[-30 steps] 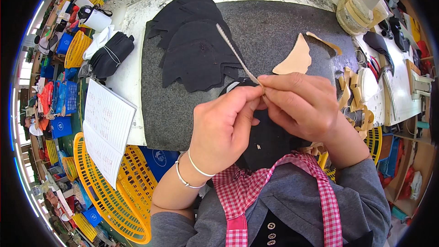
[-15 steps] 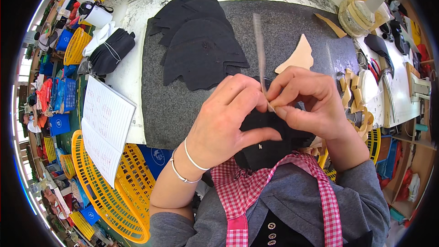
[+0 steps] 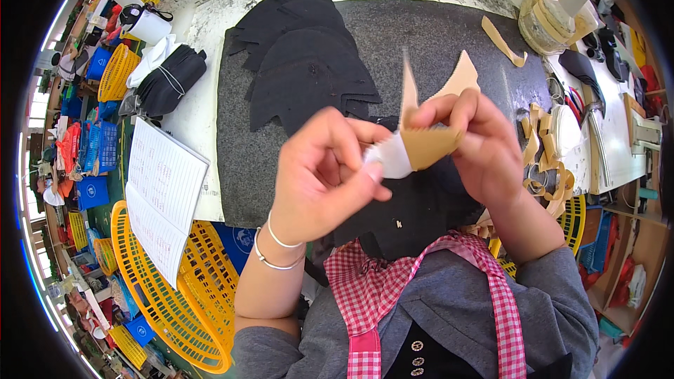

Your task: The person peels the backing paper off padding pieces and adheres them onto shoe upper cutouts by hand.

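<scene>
Over the dark work mat point(image 3: 246, 175), my left hand point(image 3: 309, 175) pinches the white end point(image 3: 391, 156) of a thin zigzag-edged piece between thumb and fingers. My right hand point(image 3: 486, 144) grips the tan, folded-over part point(image 3: 430, 146) of the same piece. A pale end point(image 3: 408, 91) of it stands up between the hands; motion blurs it. Whether white and tan are separate layers I cannot tell. Just behind my right hand lies a similar cream zigzag-edged piece point(image 3: 460, 74). Black fabric point(image 3: 414, 203) is beneath my hands.
Stacked black fabric pieces point(image 3: 309, 77) lie on the mat's far left. A jar point(image 3: 551, 24) and a curled tan strip point(image 3: 504, 42) are at far right. Tan scraps point(image 3: 551, 168) pile at the right. An open notebook point(image 3: 161, 182) rests over a yellow basket point(image 3: 203, 288).
My hands have moved apart, and the piece has turned from edge-on to show white and tan faces. The tan strip near the jar now looks curled at its near end.
</scene>
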Motion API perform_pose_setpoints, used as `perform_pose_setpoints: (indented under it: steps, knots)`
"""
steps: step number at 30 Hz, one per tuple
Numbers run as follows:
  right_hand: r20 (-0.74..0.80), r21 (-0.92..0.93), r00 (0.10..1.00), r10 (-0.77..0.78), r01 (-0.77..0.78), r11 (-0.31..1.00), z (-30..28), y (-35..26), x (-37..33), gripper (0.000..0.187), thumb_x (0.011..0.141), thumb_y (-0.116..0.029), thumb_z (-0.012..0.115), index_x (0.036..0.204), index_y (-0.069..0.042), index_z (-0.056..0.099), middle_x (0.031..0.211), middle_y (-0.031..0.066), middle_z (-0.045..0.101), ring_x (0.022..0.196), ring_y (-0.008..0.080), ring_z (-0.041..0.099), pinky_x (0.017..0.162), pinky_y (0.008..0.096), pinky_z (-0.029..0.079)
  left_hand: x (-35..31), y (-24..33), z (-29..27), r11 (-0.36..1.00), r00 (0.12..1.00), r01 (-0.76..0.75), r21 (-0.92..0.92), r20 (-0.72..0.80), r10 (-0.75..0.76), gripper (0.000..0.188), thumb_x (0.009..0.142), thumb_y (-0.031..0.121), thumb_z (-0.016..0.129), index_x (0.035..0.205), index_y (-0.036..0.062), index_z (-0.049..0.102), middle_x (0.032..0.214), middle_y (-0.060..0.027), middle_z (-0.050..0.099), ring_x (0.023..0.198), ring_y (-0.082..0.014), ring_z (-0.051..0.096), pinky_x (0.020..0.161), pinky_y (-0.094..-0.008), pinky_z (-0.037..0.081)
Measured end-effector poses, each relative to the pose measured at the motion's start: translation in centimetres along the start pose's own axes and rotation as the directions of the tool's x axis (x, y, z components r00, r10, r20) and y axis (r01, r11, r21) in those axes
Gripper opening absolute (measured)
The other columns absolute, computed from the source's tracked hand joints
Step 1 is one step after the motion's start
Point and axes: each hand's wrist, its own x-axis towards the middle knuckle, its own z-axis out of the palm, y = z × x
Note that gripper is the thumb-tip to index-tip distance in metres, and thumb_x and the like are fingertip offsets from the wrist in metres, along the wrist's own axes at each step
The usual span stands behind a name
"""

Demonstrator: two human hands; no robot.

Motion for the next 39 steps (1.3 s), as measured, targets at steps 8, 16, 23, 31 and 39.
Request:
perform_pose_setpoints:
  steps: [8,16,23,31,39]
  knots:
    - [0.342,0.685,0.936,-0.081,-0.189,0.704,-7.9,-1.6,2.3,0.021,0.104,-0.025,0.042,0.103,-0.007,0.052,0.117,0.0206,0.069,0.119,0.0288,0.066,0.103,0.0486,0.053,0.3,2.0,-2.3,0.927,0.920,0.370,0.064,0.109,-0.375,0.055,0.085,-0.009,0.060,0.137,-0.0048,0.043,0.110,-0.0211,0.072,0.090,-0.0185,0.074,0.071,-0.0268,0.064]
    - [0.412,-0.884,0.879,0.242,0.320,0.342,-2.0,-8.4,0.6,0.040,0.083,-0.025,0.082,0.107,-0.004,0.058,0.104,0.0119,0.072,0.105,0.0302,0.071,0.085,0.0418,0.059,-0.3,2.7,-3.2,0.913,0.900,0.409,0.010,0.161,-0.405,0.047,0.084,-0.008,0.059,0.129,-0.0073,0.046,0.109,-0.0231,0.072,0.085,-0.0165,0.074,0.064,-0.0240,0.063]
    - [0.286,-0.755,0.924,-0.255,0.381,0.534,-1.5,-3.7,0.5,0.026,0.084,-0.011,0.082,0.093,-0.004,0.059,0.086,0.0058,0.067,0.079,0.0195,0.069,0.069,0.0318,0.057,-1.0,0.8,-3.3,0.937,0.964,0.236,-0.259,0.188,-0.190,0.025,0.096,0.015,0.067,0.099,-0.0074,0.056,0.112,-0.0370,0.066,0.076,-0.0282,0.076,0.048,-0.0232,0.058]
    - [-0.243,-0.653,0.905,0.348,-0.418,0.631,-0.9,-2.3,0.5,0.025,0.092,-0.012,0.077,0.083,-0.002,0.056,0.067,-0.0002,0.060,0.057,0.0053,0.060,0.052,0.0228,0.046,-3.8,-0.4,0.3,0.793,0.928,0.301,0.530,-0.356,-0.113,0.012,0.089,0.004,0.079,0.094,-0.0021,0.070,0.077,-0.0058,0.072,0.066,-0.0089,0.070,0.055,-0.0201,0.054]
    - [-0.159,-0.855,0.959,0.234,-0.252,0.453,-1.1,-1.4,0.3,0.029,0.089,-0.019,0.079,0.080,-0.002,0.057,0.063,0.0066,0.061,0.056,0.0175,0.063,0.053,0.0329,0.048,-2.7,-0.8,0.1,0.643,0.932,0.322,0.695,-0.352,-0.087,0.013,0.092,0.009,0.076,0.088,-0.0009,0.069,0.071,-0.0036,0.071,0.061,-0.0067,0.067,0.052,-0.0198,0.050]
